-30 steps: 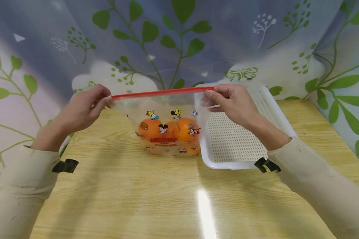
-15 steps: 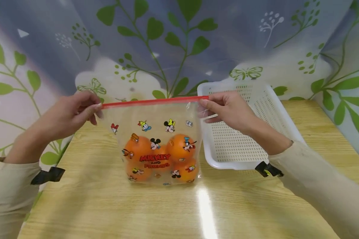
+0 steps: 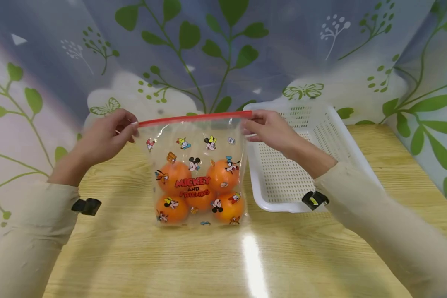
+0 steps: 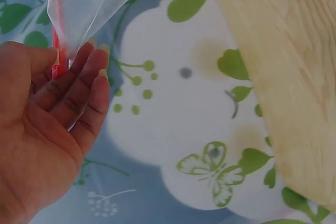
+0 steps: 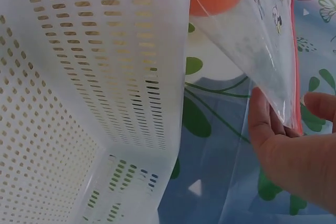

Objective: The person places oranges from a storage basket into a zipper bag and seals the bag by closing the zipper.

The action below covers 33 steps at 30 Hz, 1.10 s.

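Observation:
A clear zip bag (image 3: 201, 136) with a red top strip and cartoon prints hangs between both hands. Inside it are several orange round fruits (image 3: 172, 210), the look of oranges. My left hand (image 3: 109, 134) pinches the left end of the red strip between thumb and forefinger; in the left wrist view the other fingers of that left hand (image 4: 58, 114) are loosely bent beside the bag's corner. At the other end, my right hand (image 3: 270, 129) pinches the strip's right corner, fingers behind the film. The right wrist view shows this right hand (image 5: 294, 150) at the bag's corner.
A white perforated plastic basket (image 3: 258, 194) stands on the wooden table (image 3: 193, 260), just right of the bag. Behind the table hangs a blue and white cloth (image 3: 283, 49) with green leaf prints.
The bag has come down and toward me since a second ago, showing more of its front and the fruits. In the last half second its strip rose slightly, and the right hand moved a little left.

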Tool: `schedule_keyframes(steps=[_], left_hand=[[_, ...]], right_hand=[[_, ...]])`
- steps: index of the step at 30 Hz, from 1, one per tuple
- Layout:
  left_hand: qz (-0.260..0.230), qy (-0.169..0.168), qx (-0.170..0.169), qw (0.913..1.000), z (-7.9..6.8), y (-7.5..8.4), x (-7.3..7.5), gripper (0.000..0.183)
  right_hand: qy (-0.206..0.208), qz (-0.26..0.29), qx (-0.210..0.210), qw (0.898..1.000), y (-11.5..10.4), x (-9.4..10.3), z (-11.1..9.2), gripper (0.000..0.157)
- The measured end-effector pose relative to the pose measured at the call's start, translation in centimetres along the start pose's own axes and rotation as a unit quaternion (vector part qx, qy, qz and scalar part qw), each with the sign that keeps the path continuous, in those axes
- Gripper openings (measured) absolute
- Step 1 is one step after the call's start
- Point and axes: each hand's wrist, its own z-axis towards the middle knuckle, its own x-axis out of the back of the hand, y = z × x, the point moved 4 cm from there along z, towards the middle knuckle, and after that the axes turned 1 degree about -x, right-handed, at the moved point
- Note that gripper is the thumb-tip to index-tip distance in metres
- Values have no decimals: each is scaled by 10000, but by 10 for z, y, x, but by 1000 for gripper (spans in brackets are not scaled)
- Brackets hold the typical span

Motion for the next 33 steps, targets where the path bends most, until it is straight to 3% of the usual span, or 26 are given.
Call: schedule_keyframes(steps=[11, 16, 21, 26, 30, 33], left_hand=[[-377, -297, 620, 9969, 23, -26, -30, 38], [-449, -550, 792, 9943, 29, -35, -43, 48], [-406, -818, 818, 9925, 32, -38, -54, 56], [44, -1136, 605, 9917, 27, -33, -66, 59], [387, -1297, 484, 9896, 19, -25, -77, 60], [559, -1343, 335, 9888, 12, -17, -83, 59]], right_hand=[[-7, -205, -578, 9981, 10, -9, 33, 73], [-71, -806, -551, 9952, 14, -17, 44, 76], [-286, -1347, -388, 9897, 19, -26, 44, 66], [-661, -2363, -125, 9693, 20, -37, 36, 60], [-1145, -3168, -209, 9413, 20, -50, 25, 64], [-1749, -3562, -281, 9175, 20, -62, 16, 70]])
